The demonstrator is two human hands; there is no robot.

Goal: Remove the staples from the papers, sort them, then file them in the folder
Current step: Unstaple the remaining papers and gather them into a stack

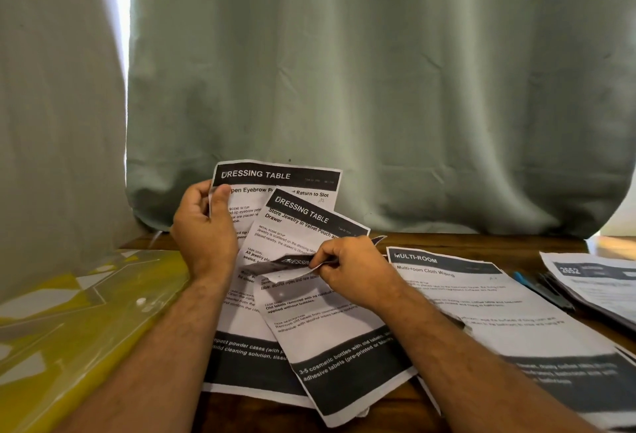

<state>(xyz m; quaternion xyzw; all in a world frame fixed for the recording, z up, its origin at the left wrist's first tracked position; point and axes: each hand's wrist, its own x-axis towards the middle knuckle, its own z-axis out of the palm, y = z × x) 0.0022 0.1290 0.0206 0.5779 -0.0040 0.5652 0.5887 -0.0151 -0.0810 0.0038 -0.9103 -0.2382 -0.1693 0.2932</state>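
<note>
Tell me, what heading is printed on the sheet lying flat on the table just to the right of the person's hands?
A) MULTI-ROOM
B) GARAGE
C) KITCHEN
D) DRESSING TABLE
A: the dark banner atop the flat sheet beside the right hand reads MULTI-ROOM, with "Multi-room Cloth Wiping" beneath; the DRESSING TABLE sheets are the ones held in the hands.

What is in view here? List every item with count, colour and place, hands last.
Dressing Table sheets: at least three, white with black bands, fanned at centre, held up.
Multi-Room sheet: one, white and black, flat on the table, right of centre.
Paper stack: one, white and black, far right.
Pens: blue and black, count unclear, beside that stack.
Folder: one, yellow translucent, left.
Table: one, brown wood.
Curtain: grey-green, behind.
Left hand: grips rear sheet's edge.
Right hand: pinches front sheet's folded top.
</note>
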